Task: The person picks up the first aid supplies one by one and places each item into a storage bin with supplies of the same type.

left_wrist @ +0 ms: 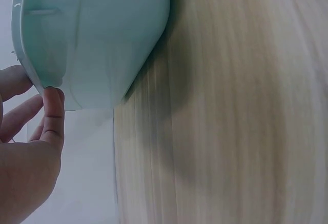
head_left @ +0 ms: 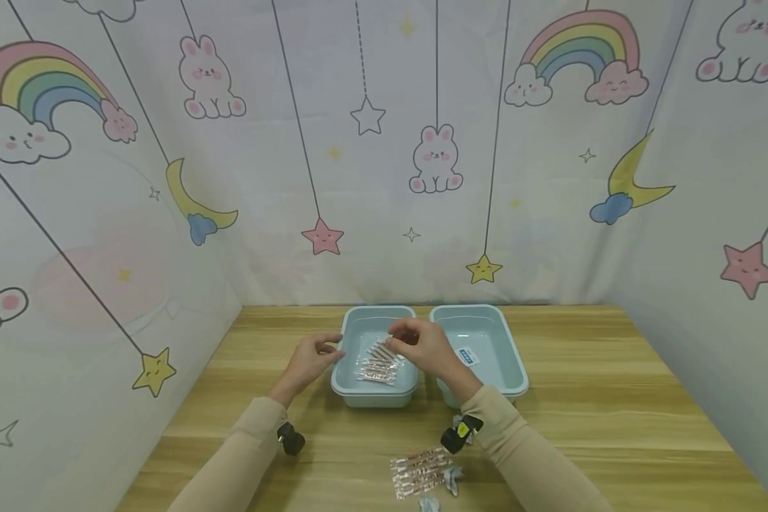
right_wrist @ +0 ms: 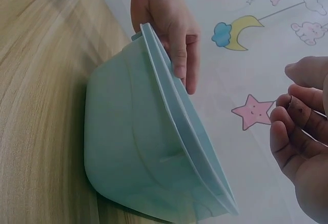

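Several slim, clear packets (head_left: 379, 370) with reddish-brown print lie in the left pale-blue basin (head_left: 374, 395). At this basin's left rim is my left hand (head_left: 310, 364); its thumb and a finger pinch the rim in the left wrist view, where the hand (left_wrist: 31, 152) shows at the left edge. My right hand (head_left: 429, 350) hovers over the right side of the same basin, above the packets. In the right wrist view its fingers (right_wrist: 302, 131) are loosely bent, the thumb apart from them, with nothing seen between.
Right of it stands a second pale-blue basin (head_left: 515, 363) holding a small white-and-blue packet (head_left: 468, 356). Nearer on the wooden table (head_left: 333, 462) lies a row of similar slim packets (head_left: 419, 473), beside crumpled pale scraps (head_left: 452, 481). Printed fabric walls (head_left: 384, 277) enclose the table.
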The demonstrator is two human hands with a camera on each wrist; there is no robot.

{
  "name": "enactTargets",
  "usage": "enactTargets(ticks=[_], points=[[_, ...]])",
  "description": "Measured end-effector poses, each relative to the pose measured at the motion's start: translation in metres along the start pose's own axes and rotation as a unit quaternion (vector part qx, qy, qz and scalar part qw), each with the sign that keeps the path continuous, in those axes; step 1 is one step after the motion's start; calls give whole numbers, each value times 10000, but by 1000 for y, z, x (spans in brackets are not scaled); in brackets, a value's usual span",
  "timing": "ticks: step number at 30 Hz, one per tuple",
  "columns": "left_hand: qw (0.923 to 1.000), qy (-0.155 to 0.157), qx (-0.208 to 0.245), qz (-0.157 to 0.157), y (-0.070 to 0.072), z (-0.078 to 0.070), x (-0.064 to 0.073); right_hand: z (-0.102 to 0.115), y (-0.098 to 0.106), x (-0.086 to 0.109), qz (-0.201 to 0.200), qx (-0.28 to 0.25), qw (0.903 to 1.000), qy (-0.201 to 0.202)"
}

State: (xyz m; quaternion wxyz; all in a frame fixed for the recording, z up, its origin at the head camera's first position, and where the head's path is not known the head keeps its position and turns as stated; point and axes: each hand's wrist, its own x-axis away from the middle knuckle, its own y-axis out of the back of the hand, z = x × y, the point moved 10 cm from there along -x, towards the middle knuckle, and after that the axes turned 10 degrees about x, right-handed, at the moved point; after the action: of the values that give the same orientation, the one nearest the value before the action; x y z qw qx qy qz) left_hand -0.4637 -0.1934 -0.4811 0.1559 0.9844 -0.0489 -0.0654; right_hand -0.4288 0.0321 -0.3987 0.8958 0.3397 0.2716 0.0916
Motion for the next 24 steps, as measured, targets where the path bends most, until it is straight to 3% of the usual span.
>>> enactTargets(ticks=[11, 24], points=[[9999, -16, -89, -98, 2, 1, -1, 3, 5, 6, 65, -69, 9999, 51], [9999, -66, -108, -98, 1, 1, -1, 13, 12, 18, 116, -262, 9988, 408]])
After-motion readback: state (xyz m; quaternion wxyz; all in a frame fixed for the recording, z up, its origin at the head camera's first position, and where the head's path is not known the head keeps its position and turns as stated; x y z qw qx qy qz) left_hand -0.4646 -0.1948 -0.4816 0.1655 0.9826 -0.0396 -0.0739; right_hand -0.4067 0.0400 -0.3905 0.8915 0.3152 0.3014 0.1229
